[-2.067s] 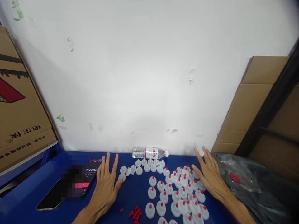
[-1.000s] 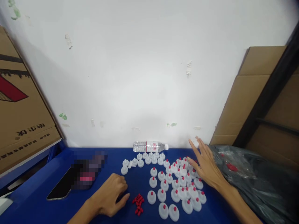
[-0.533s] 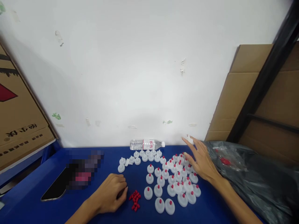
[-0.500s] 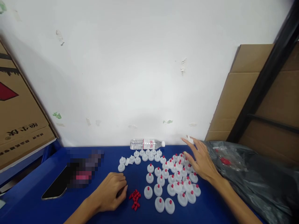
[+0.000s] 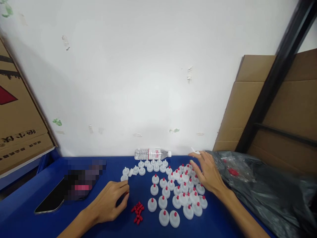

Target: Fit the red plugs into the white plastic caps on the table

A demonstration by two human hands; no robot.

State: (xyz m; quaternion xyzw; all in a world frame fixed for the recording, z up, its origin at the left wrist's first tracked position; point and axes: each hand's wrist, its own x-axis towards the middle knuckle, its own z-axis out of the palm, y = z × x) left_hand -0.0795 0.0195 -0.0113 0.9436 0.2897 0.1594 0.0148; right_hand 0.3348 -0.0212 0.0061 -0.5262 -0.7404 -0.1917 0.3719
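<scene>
My right hand (image 5: 206, 170) is above the far right end of the group of white round lids with red tips (image 5: 184, 199). It pinches a small white plastic piece (image 5: 195, 150) between its fingers; most of the piece is hidden. My left hand (image 5: 110, 201) hovers curled between the loose red caps (image 5: 138, 213) and a plain white lid (image 5: 124, 178), whose lower edge it overlaps. Its thumb is close to the bent index finger, and whatever lies inside is hidden. More white lids without red tips (image 5: 150, 168) form a curved row at the back.
A clear water bottle (image 5: 151, 154) lies by the wall behind the lids. To the left is a dark phone (image 5: 51, 195) beside a blurred patch. Grey plastic sheeting (image 5: 269, 191) covers the right side, with a clear bag (image 5: 236, 170) on it. Cardboard (image 5: 23, 99) stands at the left.
The view has shifted slightly, so the table things appear further left. My left hand has moved a little toward the back lids. My right hand has come slightly lower, still with the white piece.
</scene>
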